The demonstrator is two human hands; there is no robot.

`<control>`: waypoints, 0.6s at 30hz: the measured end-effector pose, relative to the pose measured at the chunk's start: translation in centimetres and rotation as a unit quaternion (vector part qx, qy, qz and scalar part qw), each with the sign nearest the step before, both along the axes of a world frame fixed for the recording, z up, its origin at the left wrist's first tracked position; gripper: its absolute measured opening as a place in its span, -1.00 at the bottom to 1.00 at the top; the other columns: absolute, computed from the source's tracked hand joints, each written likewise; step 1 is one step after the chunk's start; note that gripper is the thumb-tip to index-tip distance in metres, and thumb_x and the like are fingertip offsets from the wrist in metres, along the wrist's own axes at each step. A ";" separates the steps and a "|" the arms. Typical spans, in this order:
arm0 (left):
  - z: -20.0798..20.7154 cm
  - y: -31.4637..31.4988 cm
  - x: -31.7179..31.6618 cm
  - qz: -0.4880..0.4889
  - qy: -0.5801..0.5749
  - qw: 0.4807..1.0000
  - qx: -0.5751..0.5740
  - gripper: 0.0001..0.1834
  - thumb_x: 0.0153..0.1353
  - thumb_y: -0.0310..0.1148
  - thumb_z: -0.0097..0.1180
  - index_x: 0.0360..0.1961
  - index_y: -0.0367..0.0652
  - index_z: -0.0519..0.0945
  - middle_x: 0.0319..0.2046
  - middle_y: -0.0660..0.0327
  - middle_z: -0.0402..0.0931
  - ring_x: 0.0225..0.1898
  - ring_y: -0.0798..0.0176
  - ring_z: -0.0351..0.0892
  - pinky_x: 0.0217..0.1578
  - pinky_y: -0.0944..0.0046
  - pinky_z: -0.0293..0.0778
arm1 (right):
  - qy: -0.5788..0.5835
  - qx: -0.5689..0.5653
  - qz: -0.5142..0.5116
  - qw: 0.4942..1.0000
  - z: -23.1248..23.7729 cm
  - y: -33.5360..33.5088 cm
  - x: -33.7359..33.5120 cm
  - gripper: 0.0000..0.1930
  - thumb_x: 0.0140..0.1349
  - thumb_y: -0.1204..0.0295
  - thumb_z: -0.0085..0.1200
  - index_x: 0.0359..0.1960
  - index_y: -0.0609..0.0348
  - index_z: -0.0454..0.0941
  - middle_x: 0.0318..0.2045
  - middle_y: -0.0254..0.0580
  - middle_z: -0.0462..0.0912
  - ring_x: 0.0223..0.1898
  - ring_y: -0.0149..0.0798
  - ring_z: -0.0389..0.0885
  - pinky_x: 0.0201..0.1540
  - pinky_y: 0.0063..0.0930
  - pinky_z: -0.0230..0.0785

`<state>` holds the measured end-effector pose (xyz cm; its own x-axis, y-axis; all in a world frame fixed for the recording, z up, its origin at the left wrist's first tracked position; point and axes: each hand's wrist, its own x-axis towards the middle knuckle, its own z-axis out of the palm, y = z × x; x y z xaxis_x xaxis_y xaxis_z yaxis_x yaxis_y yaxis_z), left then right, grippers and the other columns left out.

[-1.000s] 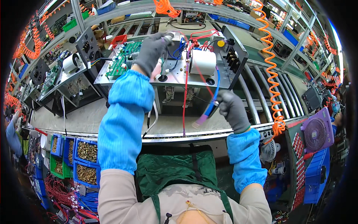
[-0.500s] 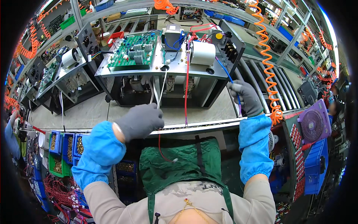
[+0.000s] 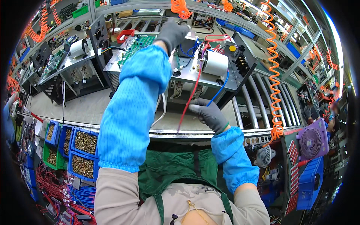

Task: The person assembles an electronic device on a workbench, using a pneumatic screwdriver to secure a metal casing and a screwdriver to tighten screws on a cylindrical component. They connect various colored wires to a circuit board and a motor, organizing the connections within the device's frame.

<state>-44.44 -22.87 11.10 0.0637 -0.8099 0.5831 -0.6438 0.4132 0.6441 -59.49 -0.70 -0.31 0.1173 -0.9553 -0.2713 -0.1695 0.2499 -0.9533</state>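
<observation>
My left hand (image 3: 171, 35), in a grey glove, reaches far over the metal chassis beside the transformer (image 3: 190, 39). Its fingers are closed, and what they hold, if anything, cannot be made out. My right hand (image 3: 210, 116), also gloved, is closed at the chassis's front edge on a blue wire (image 3: 224, 87) that curves down from beside the white cylinder (image 3: 215, 63). A red wire (image 3: 193, 93) hangs past the right thumb. A loose white wire (image 3: 164, 108) droops from the front. The left forearm partly covers the green circuit board (image 3: 144, 40).
A second chassis (image 3: 63, 71) stands at the left. Rollers (image 3: 258, 101) run at the right, with a coiled orange hose (image 3: 275, 82) hanging over them. Blue bins of brass parts (image 3: 83, 165) sit lower left. A purple fan (image 3: 312, 138) stands at the right.
My left hand has moved from the front white wire up and away over the chassis. My right hand has moved left and lower, drawing the blue wire along. The view has shifted slightly.
</observation>
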 end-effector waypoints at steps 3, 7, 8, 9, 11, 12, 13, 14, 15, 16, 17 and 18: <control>-0.4 3.6 1.0 -0.088 0.013 0.990 -0.110 -0.40 0.07 -0.15 0.16 0.05 -0.38 0.47 -0.20 -0.05 0.55 -0.14 0.06 0.53 -0.02 0.17 0.37 | -0.031 0.002 -0.009 0.999 -1.1 -0.3 0.2 -0.73 0.19 0.21 0.16 -0.19 0.10 0.59 -0.56 -0.54 0.45 -0.63 -0.61 0.30 -0.63 -0.69 0.10; -1.6 13.6 2.1 -0.237 0.136 0.958 -0.087 -0.56 0.13 -0.31 0.11 0.01 -0.32 0.49 -0.27 0.08 0.55 -0.28 0.28 0.54 -0.21 0.29 0.44 | 0.017 0.009 0.027 0.999 -0.8 -0.5 0.2 -0.77 0.20 0.22 0.13 -0.25 0.09 0.60 -0.59 -0.52 0.44 -0.65 -0.62 0.27 -0.64 -0.67 0.10; -3.9 15.3 2.5 -0.352 0.202 0.911 -0.077 -0.67 0.14 -0.46 0.07 -0.05 -0.31 0.52 -0.33 0.15 0.54 -0.36 0.37 0.50 -0.32 0.35 0.43 | 0.061 0.008 0.036 0.997 -0.2 0.0 -0.1 -0.77 0.21 0.22 0.12 -0.27 0.09 0.60 -0.59 -0.51 0.44 -0.65 -0.62 0.26 -0.64 -0.66 0.10; -5.8 16.7 3.6 -0.386 0.120 0.905 -0.130 -0.73 0.13 -0.52 0.08 -0.11 -0.30 0.56 -0.33 0.18 0.55 -0.33 0.39 0.50 -0.30 0.35 0.44 | 0.098 -0.016 0.062 0.993 -0.3 0.4 -1.5 -0.77 0.21 0.23 0.10 -0.29 0.11 0.59 -0.60 -0.49 0.46 -0.65 -0.62 0.27 -0.63 -0.67 0.11; -9.1 18.9 4.5 -0.413 0.078 0.906 -0.055 -0.80 0.14 -0.50 0.10 -0.19 -0.24 0.60 -0.32 0.18 0.56 -0.30 0.37 0.53 -0.25 0.36 0.46 | 0.197 -0.136 0.013 0.971 1.0 1.7 -3.9 -0.83 0.16 0.31 0.13 -0.37 0.14 0.58 -0.61 -0.43 0.50 -0.64 -0.59 0.34 -0.59 -0.63 0.17; -11.1 19.5 4.3 -0.419 0.127 0.895 0.081 -0.79 0.16 -0.48 0.10 -0.17 -0.24 0.60 -0.31 0.19 0.57 -0.28 0.34 0.54 -0.23 0.35 0.46 | 0.248 -0.264 -0.008 0.932 1.5 1.9 -5.6 -0.85 0.17 0.35 0.11 -0.39 0.17 0.57 -0.61 -0.44 0.49 -0.56 -0.56 0.40 -0.50 -0.61 0.25; -12.9 18.9 3.6 -0.400 0.107 0.905 0.096 -0.78 0.18 -0.47 0.08 -0.14 -0.24 0.59 -0.29 0.19 0.57 -0.26 0.35 0.53 -0.20 0.35 0.46 | 0.340 -0.420 -0.071 0.839 3.0 1.4 -6.7 -0.87 0.17 0.39 0.09 -0.38 0.17 0.58 -0.60 -0.44 0.48 -0.50 -0.53 0.43 -0.42 -0.57 0.29; -14.8 18.9 3.0 -0.374 0.086 0.915 0.122 -0.76 0.20 -0.45 0.07 -0.11 -0.25 0.58 -0.26 0.20 0.57 -0.23 0.35 0.53 -0.18 0.35 0.45 | 0.277 -0.450 -0.146 0.836 5.1 0.8 -6.5 -0.88 0.19 0.40 0.06 -0.37 0.18 0.58 -0.61 -0.39 0.50 -0.52 -0.52 0.43 -0.42 -0.57 0.29; -15.6 19.0 2.4 -0.387 0.122 0.898 0.169 -0.74 0.23 -0.43 0.05 -0.07 -0.25 0.56 -0.23 0.20 0.57 -0.21 0.34 0.52 -0.16 0.35 0.45 | 0.228 -0.380 -0.187 0.877 6.9 0.2 -5.9 -0.87 0.22 0.41 0.02 -0.36 0.19 0.58 -0.63 -0.33 0.52 -0.53 -0.51 0.44 -0.44 -0.56 0.29; -15.8 18.5 1.1 -0.408 0.156 0.876 0.207 -0.72 0.25 -0.40 0.03 -0.04 -0.25 0.54 -0.20 0.20 0.56 -0.19 0.34 0.51 -0.14 0.34 0.44 | 0.277 -0.436 -0.186 0.836 7.4 -1.1 -5.8 -0.85 0.26 0.39 0.02 -0.34 0.21 0.57 -0.63 -0.28 0.53 -0.56 -0.49 0.46 -0.47 -0.54 0.31; -16.0 18.1 -0.5 -0.417 0.163 0.870 0.205 -0.67 0.27 -0.38 0.00 0.02 -0.28 0.51 -0.16 0.17 0.55 -0.17 0.35 0.51 -0.13 0.36 0.44 | 0.333 -0.438 -0.196 0.812 7.5 -2.4 -6.6 -0.84 0.27 0.37 0.03 -0.34 0.21 0.56 -0.63 -0.26 0.54 -0.57 -0.45 0.48 -0.47 -0.52 0.32; -16.0 18.0 -1.9 -0.409 0.195 0.863 0.222 -0.66 0.27 -0.38 0.00 0.03 -0.29 0.50 -0.16 0.16 0.55 -0.18 0.36 0.51 -0.14 0.36 0.44 | 0.386 -0.439 -0.204 0.785 7.3 -3.2 -7.3 -0.82 0.27 0.35 0.03 -0.34 0.21 0.55 -0.63 -0.23 0.55 -0.58 -0.41 0.50 -0.48 -0.50 0.33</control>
